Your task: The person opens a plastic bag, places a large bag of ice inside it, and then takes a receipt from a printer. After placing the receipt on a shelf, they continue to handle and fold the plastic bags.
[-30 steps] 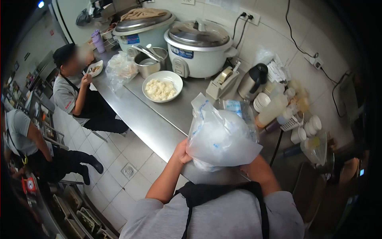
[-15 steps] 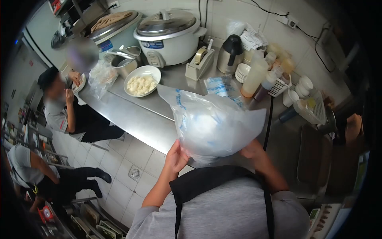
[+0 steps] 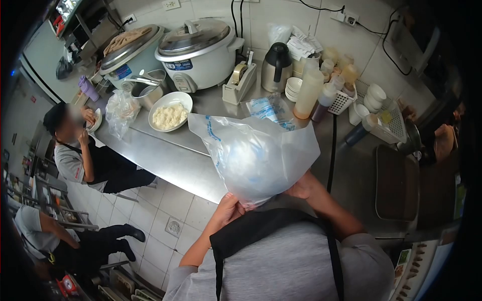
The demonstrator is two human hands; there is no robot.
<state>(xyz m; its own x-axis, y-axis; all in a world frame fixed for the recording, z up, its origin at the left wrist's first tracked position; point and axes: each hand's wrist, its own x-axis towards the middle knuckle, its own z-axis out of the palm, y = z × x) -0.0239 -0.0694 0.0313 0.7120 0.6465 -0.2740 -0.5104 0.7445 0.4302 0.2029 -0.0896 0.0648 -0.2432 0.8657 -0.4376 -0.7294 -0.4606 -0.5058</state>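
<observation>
A large translucent plastic bag [image 3: 251,153] with blue print is puffed out in front of my chest, its wide end with two pointed corners facing away from me. My left hand [image 3: 230,207] is closed on the gathered near edge of the bag, thumb on top. On the other side, my right hand [image 3: 300,186] grips the near right edge, its fingertips partly hidden by the plastic. Whitish, bluish shapes show through the bag; I cannot make out whether anything is inside. Just past it, a flat pack with blue print [image 3: 266,108] lies on the steel counter [image 3: 165,153].
Along the wall stand a rice cooker [image 3: 198,55], a tape dispenser [image 3: 240,83], a thermos jug [image 3: 276,67] and sauce bottles [image 3: 309,93]. A bowl of rice-like food [image 3: 170,115] sits left. A brown tray [image 3: 396,183] lies right. One person [image 3: 80,150] sits at the counter's left; another [image 3: 45,231] is lower left.
The bag and both my hands appear further left in view, with the hands slightly closer together. The view has shifted a little. My hands keep hold of the bag.
</observation>
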